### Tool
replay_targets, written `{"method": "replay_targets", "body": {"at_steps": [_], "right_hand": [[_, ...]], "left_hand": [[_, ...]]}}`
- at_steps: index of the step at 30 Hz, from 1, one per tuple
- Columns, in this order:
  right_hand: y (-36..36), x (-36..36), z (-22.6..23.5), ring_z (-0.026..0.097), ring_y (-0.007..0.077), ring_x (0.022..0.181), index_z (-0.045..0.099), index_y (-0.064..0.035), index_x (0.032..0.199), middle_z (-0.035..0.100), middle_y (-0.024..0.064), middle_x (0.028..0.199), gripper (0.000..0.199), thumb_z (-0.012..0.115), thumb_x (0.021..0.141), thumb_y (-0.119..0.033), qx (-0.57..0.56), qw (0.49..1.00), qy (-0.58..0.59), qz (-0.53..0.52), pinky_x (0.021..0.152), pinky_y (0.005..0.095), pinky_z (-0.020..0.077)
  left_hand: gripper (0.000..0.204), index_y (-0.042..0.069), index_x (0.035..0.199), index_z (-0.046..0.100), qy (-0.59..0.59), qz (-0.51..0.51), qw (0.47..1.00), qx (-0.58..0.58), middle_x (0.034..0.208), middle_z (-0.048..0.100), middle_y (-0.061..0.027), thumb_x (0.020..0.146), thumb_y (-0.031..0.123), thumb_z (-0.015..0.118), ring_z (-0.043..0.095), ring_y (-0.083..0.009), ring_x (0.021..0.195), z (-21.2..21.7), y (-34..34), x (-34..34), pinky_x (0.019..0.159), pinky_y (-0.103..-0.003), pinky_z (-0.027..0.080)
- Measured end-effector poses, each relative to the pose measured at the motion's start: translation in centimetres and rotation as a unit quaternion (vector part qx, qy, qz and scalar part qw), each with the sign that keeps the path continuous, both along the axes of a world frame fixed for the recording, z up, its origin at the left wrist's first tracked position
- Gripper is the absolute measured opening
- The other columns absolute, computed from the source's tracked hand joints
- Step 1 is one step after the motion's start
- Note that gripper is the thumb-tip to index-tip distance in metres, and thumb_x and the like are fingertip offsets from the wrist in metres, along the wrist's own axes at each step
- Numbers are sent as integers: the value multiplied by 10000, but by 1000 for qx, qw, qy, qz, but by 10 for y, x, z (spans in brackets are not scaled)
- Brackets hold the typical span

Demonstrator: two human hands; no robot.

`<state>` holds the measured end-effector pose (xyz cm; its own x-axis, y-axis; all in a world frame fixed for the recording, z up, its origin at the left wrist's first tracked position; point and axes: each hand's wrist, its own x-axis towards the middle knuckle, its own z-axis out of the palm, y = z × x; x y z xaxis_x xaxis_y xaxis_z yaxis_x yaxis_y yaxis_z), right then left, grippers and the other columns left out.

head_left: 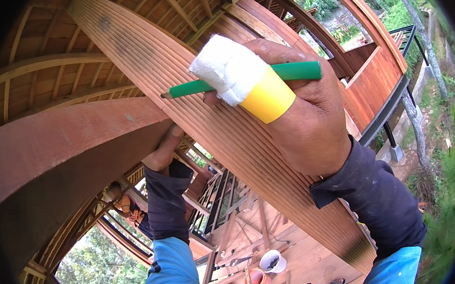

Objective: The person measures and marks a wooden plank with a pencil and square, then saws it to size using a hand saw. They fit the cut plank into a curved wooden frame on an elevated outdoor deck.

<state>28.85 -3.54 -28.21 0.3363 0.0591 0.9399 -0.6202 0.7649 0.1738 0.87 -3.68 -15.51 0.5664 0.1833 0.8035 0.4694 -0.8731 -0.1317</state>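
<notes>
Right grip (314, 122) around green pencil (297, 70) near edge of grooved board (227, 147), open room below; left grip (161, 155) unclear

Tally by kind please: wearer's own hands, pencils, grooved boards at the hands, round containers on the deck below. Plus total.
Hands: 2 (left hand, right hand)
Pencils: 1 (green pencil)
Grooved boards: 1 (grooved board)
Round containers: 2 (white container, orange-red container)
Total: 6
</notes>
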Motion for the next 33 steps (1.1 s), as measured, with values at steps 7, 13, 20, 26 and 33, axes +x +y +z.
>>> {"method": "replay_targets", "body": {"at_steps": [7, 13, 20, 26, 33], "right_hand": [[4, -10, 16, 703, 123, 801, 745, 43, 1024, 761, 106, 906, 183, 703, 917, -100, -16, 996, 85, 29, 700, 258, 553], [-2, -10, 5, 701, 129, 796, 737, 39, 1029, 756, 106, 908, 199, 685, 927, -124, -47, 991, 123, 35, 696, 265, 555], [-50, 24, 20, 698, 136, 790, 728, 35, 1034, 750, 105, 909, 219, 665, 938, -152, -35, 975, 205, 80, 690, 273, 558], [-90, 13, 46, 696, 142, 786, 720, 32, 1039, 744, 104, 910, 238, 647, 947, -175, -20, 971, 211, 107, 686, 280, 560], [-157, -27, 85, 694, 149, 780, 710, 28, 1045, 738, 103, 911, 260, 627, 959, -203, -5, 976, 212, 47, 680, 289, 562]], "left_hand": [[525, -116, 1357, 533, -5, 51, 993, 104, 1326, 607, -228, 873, -23, 715, 634, -319, 1165, -7, -7, 12, 1023, -433, 513], [562, -128, 1327, 541, 63, 31, 979, 194, 1284, 627, -224, 818, -64, 770, 647, -311, 1118, -3, 0, 4, 977, -430, 535], [483, -112, 1218, 634, -52, 30, 989, 137, 1236, 671, -197, 795, 0, 837, 642, -252, 1069, 34, 26, -33, 935, -375, 522], [522, -94, 1251, 579, -10, -102, 995, -6, 1181, 666, -174, 803, 34, 815, 620, -225, 1072, 5, 67, -16, 967, -370, 484], [423, -22, 1168, 596, 22, -183, 983, 16, 967, 685, -133, 777, 2, 755, 617, -187, 922, -22, -7, 15, 872, -366, 504]]}}
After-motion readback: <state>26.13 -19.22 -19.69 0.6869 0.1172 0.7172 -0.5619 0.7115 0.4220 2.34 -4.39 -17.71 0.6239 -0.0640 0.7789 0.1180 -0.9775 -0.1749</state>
